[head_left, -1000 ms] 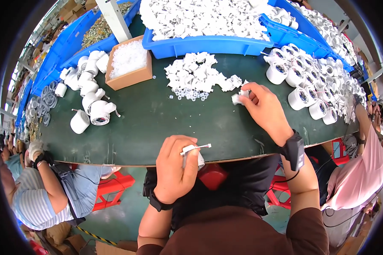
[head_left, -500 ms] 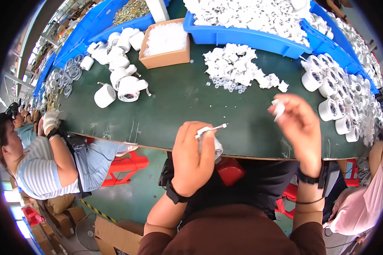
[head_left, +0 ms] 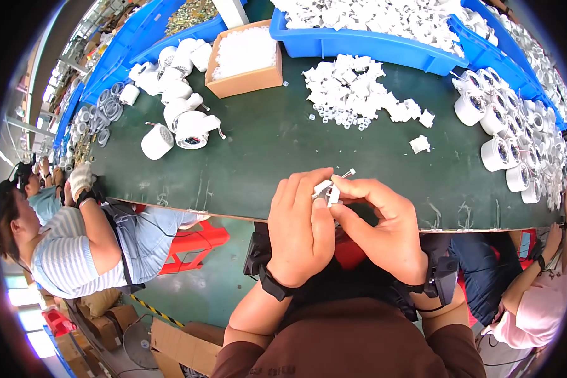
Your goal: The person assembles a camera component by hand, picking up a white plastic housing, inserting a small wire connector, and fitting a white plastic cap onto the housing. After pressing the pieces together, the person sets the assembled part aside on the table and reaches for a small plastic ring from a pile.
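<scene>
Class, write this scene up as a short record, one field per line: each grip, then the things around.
Left grip: shut on a white part, mostly hidden
Right grip: pinching a small white piece close beside it
Wire: thin, white-tipped, sticking out beyond these
Surface: dark green table
Middle: heap of white pieces, clear rings along its near edge
Left: cardboard box of translucent pieces
Right: round white housings
Back: blue bin, heaped white

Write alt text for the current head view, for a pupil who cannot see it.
A person's left hand and right hand hold small white parts, a wired connector poking out, near the front edge of a green table. Beyond are a heap of white pieces, a cardboard box of pale pieces and a blue bin; white cylindrical units cluster at right.
</scene>
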The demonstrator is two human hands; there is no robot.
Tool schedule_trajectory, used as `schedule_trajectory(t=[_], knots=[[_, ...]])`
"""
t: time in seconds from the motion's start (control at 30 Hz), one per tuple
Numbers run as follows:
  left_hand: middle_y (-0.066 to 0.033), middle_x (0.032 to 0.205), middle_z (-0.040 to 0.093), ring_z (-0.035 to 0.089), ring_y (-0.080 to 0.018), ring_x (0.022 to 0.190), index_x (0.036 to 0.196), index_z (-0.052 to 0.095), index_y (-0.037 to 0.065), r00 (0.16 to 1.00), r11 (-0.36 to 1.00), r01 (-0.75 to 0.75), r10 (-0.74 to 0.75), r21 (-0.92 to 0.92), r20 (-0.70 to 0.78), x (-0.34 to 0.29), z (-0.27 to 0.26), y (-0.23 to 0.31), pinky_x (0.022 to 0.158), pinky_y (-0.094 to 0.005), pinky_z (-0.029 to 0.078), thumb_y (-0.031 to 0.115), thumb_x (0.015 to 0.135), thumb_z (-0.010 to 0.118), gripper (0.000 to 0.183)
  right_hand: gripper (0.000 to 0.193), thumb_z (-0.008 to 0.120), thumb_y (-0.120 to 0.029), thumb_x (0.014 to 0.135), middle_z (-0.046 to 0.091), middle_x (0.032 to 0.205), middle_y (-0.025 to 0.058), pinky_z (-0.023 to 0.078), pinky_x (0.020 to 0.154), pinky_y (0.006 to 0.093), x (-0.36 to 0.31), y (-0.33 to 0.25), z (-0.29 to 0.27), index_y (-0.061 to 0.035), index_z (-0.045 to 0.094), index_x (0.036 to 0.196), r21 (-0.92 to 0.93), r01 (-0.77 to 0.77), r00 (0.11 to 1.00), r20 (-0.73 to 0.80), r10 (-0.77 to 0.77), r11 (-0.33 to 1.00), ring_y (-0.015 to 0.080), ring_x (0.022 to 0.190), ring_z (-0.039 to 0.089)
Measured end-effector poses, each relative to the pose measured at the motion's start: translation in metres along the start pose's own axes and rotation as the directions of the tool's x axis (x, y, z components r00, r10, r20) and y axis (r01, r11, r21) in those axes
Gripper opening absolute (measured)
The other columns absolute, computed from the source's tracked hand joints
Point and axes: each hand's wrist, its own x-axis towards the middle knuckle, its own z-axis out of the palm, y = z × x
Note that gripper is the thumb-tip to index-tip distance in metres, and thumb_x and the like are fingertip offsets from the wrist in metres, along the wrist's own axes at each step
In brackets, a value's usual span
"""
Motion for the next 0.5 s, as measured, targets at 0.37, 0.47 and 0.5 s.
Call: schedule_trajectory(t=[0.37, 0.47, 0.5], knots=[[-0.0127, 0.101, 0.065, 0.057, -0.0334, 0.083, 0.106, 0.065, 0.004, 0.99, 0.991, -0.123, 0.126, 0.056, -0.058, 0.003, 0.01, -0.004, 0.076, -0.0427, 0.043, 0.028, 0.096, 0.047, 0.031, 0.04, 0.072, 0.011, 0.087, 0.066, 0.106, 0.0096, 0.051, 0.09, 0.0292, -0.011, 0.02, 0.023, 0.0027, 0.065, 0.125, -0.198, 0.185, 0.951, -0.211, -0.227, 0.963, 0.0162, 0.097, 0.064], [-0.0123, 0.1, 0.065, 0.056, -0.0327, 0.083, 0.103, 0.064, 0.004, 0.991, 0.99, -0.123, 0.126, 0.074, -0.047, 0.002, 0.007, -0.005, 0.076, -0.0425, 0.042, 0.026, 0.095, 0.048, 0.029, 0.038, 0.071, 0.012, 0.087, 0.066, 0.108, 0.0088, 0.051, 0.091, 0.0291, -0.011, 0.023, 0.019, 0.0024, 0.066, 0.124, -0.101, 0.148, 0.972, -0.168, -0.164, 0.984, 0.0158, 0.099, 0.064], [-0.0121, 0.1, 0.065, 0.056, -0.0324, 0.083, 0.103, 0.064, 0.004, 0.991, 0.989, -0.122, 0.126, 0.088, -0.042, 0.002, 0.006, -0.005, 0.076, -0.0423, 0.042, 0.025, 0.093, 0.049, 0.027, 0.038, 0.071, 0.012, 0.087, 0.066, 0.108, 0.0088, 0.051, 0.091, 0.0291, -0.011, 0.021, 0.017, 0.0024, 0.066, 0.124, -0.105, 0.149, 0.972, -0.166, -0.165, 0.983, 0.0158, 0.099, 0.064]])
